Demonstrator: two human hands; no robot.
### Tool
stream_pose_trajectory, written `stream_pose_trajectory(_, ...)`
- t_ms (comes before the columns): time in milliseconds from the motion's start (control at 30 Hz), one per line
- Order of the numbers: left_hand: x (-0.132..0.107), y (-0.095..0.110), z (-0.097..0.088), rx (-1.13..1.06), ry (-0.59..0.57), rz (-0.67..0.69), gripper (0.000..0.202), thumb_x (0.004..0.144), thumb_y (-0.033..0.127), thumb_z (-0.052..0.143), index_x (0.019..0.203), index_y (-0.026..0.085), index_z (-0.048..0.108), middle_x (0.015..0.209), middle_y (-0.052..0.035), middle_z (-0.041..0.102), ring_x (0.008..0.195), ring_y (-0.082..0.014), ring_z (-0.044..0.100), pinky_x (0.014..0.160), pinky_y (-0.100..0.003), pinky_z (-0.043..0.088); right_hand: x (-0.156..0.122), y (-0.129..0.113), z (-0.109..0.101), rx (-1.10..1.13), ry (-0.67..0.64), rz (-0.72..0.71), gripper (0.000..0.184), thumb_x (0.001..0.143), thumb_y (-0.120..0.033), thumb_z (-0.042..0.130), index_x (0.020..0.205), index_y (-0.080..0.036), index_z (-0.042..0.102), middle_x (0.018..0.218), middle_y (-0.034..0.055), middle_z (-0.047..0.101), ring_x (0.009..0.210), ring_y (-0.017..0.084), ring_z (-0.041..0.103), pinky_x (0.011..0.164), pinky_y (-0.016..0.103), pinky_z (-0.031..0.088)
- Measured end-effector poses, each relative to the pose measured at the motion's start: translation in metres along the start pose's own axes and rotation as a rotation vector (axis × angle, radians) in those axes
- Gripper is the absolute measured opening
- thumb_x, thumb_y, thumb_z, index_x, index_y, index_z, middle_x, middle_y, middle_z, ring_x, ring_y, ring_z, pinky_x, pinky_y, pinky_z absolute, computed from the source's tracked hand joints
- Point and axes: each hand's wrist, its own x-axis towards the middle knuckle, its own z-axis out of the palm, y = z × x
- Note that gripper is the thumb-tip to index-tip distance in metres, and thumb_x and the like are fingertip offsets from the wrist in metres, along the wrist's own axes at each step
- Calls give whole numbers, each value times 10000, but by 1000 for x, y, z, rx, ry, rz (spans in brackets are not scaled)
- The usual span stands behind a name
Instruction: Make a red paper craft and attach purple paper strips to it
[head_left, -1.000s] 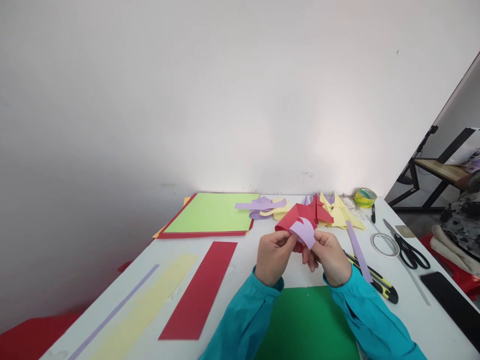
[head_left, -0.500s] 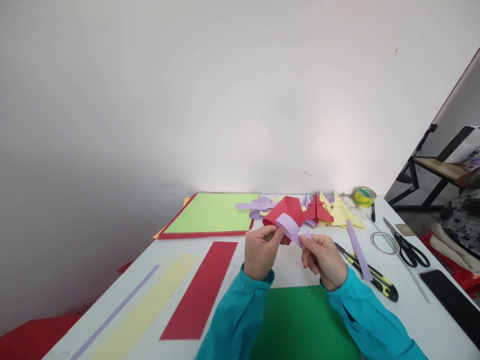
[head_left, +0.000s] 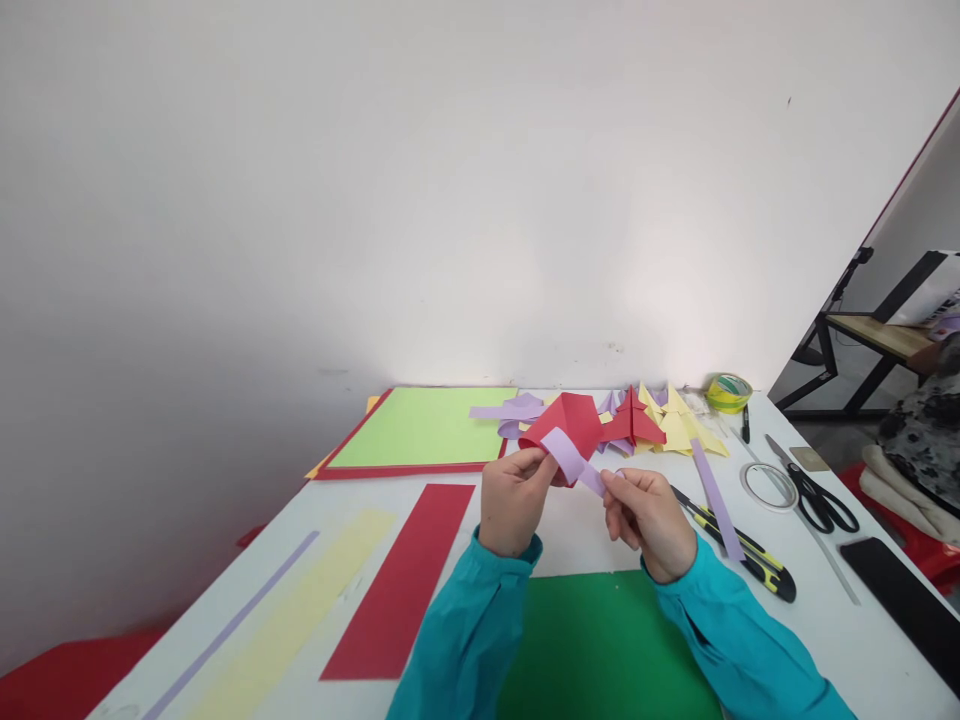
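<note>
Between my hands, above the table, is a folded red paper piece with a curved purple paper strip across its front. My left hand is closed, pinching the red paper and the strip's left end at their lower edge. With thumb and forefinger my right hand pinches the strip's other end, drawn out to the right. My fingers hide parts of both ends. Beyond them lie a red folded paper shape, yellow folded shapes and a purple paper piece.
A green cutting mat lies in front. To the right are a utility knife, scissors, a tape roll and a ring of thin tape. Leftward lie a red strip, a yellow strip and light green sheets.
My left hand and the red paper have shifted slightly left. The right hand stays nearly in place, so more of the purple strip shows between my hands.
</note>
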Motion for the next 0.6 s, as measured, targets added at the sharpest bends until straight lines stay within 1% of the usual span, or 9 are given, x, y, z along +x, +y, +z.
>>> stream_pose_trajectory(67, 0, 0, -1, -4, 2, -4, 134, 628, 200, 663, 496, 180, 654, 469, -2, 627, 478, -162, 593, 495, -245, 504, -1, 0, 0, -17, -11, -6, 427, 678, -543, 631, 542, -153, 523, 338, -10, 554, 215, 26, 280, 288, 174, 100)
stream_pose_trajectory(200, 3, 1, -4, -27, 55, -23, 99, 627, 216, 669, 535, 179, 676, 482, 2, 631, 488, -166, 603, 519, -261, 528, -9, -7, 1, -32, -24, -40, 441, 708, -568, 595, 577, -149, 547, 374, 5, 580, 226, 38, 311, 301, 183, 111)
stream_pose_trajectory(267, 4, 1, -7, -69, 84, -31, 87, 620, 231, 678, 554, 175, 683, 498, -2, 636, 497, -171, 608, 531, -276, 536, -16, -13, 0, -10, -34, -119, 455, 758, -586, 526, 672, -143, 589, 421, 17, 608, 245, 48, 348, 317, 188, 156)
stream_pose_trajectory(300, 5, 2, -8, -106, 88, -52, 96, 616, 243, 682, 554, 170, 680, 494, -5, 633, 488, -173, 605, 529, -288, 539, -19, -16, 0, 11, -39, -172, 473, 788, -595, 476, 753, -142, 609, 444, 20, 618, 256, 53, 366, 329, 192, 186)
stream_pose_trajectory(367, 6, 3, -9, -210, 59, -131, 145, 607, 266, 688, 519, 155, 656, 469, -12, 614, 453, -170, 590, 508, -305, 534, -25, -21, -2, 60, -22, -275, 518, 833, -605, 382, 906, -148, 616, 455, 13, 614, 272, 63, 383, 345, 201, 224)
stream_pose_trajectory(400, 6, 3, -9, -269, 26, -183, 171, 600, 271, 692, 496, 147, 637, 454, -15, 601, 437, -165, 579, 491, -304, 525, -27, -22, -3, 81, 0, -316, 530, 846, -604, 352, 951, -153, 610, 447, 6, 603, 275, 67, 382, 346, 204, 229)
stream_pose_trajectory(433, 6, 4, -9, -326, -9, -235, 190, 591, 271, 699, 479, 139, 622, 444, -17, 592, 427, -158, 569, 474, -295, 511, -28, -23, -5, 98, 34, -351, 531, 855, -600, 335, 967, -159, 608, 434, -2, 587, 276, 68, 373, 344, 206, 227)
stream_pose_trajectory(500, 7, 4, -8, -418, -58, -326, 202, 568, 262, 717, 472, 124, 605, 449, -22, 591, 422, -141, 558, 450, -267, 481, -28, -24, -7, 115, 102, -391, 513, 866, -583, 326, 942, -165, 614, 411, -13, 556, 279, 68, 354, 344, 210, 221)
stream_pose_trajectory(600, 6, 4, -4, -471, -74, -389, 202, 552, 256, 732, 494, 109, 606, 466, -31, 605, 426, -131, 559, 443, -249, 460, -23, -23, -10, 118, 146, -376, 488, 872, -559, 334, 851, -165, 621, 389, -16, 526, 284, 72, 344, 350, 221, 220)
